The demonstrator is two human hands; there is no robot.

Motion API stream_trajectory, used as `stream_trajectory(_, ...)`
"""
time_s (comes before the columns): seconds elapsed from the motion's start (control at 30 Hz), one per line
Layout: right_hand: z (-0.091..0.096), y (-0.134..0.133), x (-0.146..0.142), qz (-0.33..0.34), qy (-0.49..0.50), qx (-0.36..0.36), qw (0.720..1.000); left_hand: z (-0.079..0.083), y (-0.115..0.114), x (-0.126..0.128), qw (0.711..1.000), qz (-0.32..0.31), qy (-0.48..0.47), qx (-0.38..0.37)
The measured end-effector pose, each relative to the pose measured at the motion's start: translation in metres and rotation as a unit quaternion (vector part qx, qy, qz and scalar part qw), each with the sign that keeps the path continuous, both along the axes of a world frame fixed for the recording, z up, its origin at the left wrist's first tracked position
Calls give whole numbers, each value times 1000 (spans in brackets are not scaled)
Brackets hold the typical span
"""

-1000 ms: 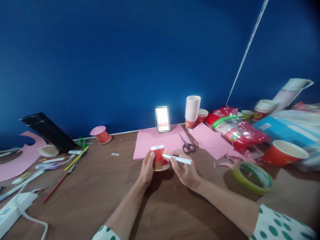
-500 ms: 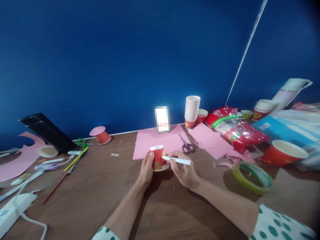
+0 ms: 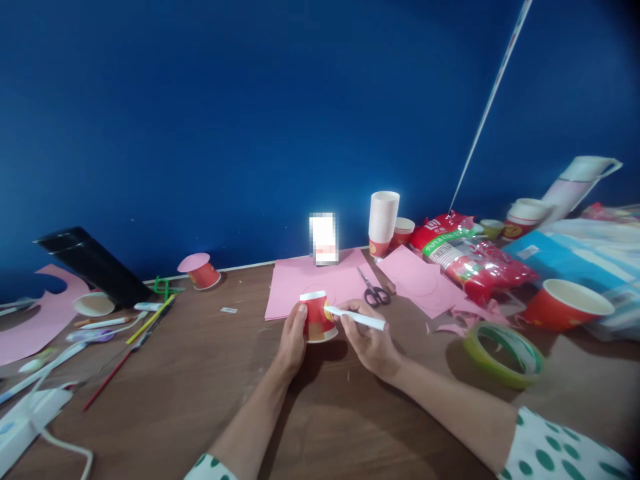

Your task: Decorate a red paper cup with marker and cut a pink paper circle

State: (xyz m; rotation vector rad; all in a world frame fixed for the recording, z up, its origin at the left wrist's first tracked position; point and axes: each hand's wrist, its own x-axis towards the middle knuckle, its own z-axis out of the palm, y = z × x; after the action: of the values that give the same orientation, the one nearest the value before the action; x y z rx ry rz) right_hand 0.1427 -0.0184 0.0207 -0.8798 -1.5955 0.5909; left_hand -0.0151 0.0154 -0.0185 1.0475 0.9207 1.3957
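My left hand [image 3: 293, 337] is closed around the left side of a red paper cup [image 3: 315, 320], which is upside down with its wide rim toward me and its white base up. A white pen [image 3: 363, 319] is pinched in my right hand [image 3: 367, 340]. Its tip meets the cup's right side, by a yellow printed mark. Whether the tip presses on the cup or hovers just off it, I cannot tell. Behind the cup lie stacked sheets of pink paper [image 3: 287, 287], with dark-handled scissors [image 3: 376, 295] at their right edge.
On the right are a tape roll [image 3: 473, 353], a red cup [image 3: 540, 310], a bag of paper cups [image 3: 480, 260] and a cup stack [image 3: 383, 223]. To the left, a pink-topped cup [image 3: 204, 275], a black flask [image 3: 95, 267], brushes [image 3: 150, 323] and a power strip [image 3: 30, 427].
The pen tip has shifted slightly up along the cup's side, and the pen tilts a little more. My left hand still holds the cup in nearly the same place.
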Motion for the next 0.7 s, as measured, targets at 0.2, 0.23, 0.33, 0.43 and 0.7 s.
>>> stream_trajectory(0.2,-3,2,-1,8,2,-2,1000,1,-2,0,1000,9,14,-5)
stream_trajectory(0.23,-4,2,-1,9,0,-2,1000,1,-2,0,1000,8,14,-4)
stream_trajectory(0.33,-4,2,0,7,-4,-2,1000,3,-3,0,1000,9,14,-2)
stream_trajectory(0.43,-2,2,0,2,-4,-7,1000,3,-3,-1,1000,3,12,0)
stream_trajectory(0.7,-3,4,1,-1,17,-26,1000,0,-1,0,1000,18,2,4)
